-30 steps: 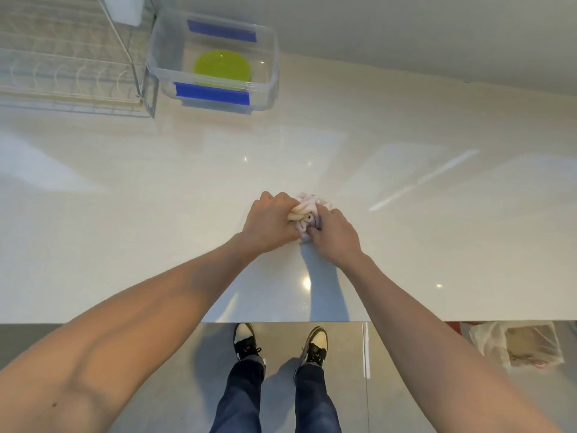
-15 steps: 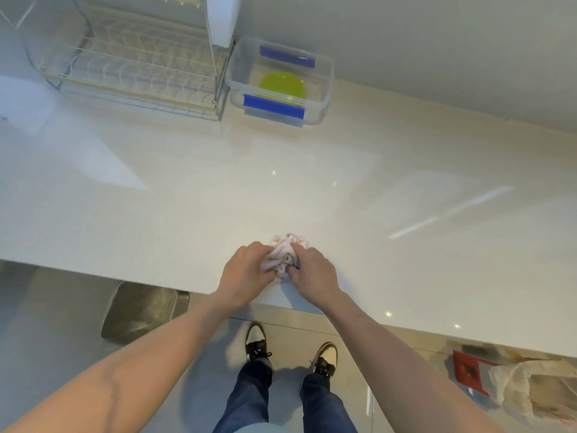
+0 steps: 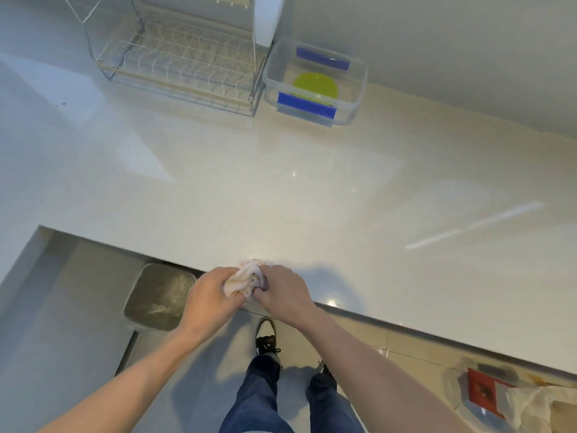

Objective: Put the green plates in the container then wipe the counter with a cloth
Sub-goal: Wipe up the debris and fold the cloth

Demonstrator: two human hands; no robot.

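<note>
Bunched cloth (image 3: 248, 278) squeezed between left hand (image 3: 209, 300) and right hand (image 3: 282, 292) at counter (image 3: 281, 189) edge. Fingers curled tight around it. Green plates (image 3: 315, 86) inside container (image 3: 359, 89).

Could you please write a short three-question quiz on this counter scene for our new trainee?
1. True or false: the green plate lies inside the clear container.
2. What sits directly left of the container?
A) a dish rack
B) a kettle
C) a sink
3. Fill in: both the left hand and the right hand grip a bunched ____ at the front edge of the counter.

Key:
1. True.
2. A, the dish rack.
3. Cloth.
</note>
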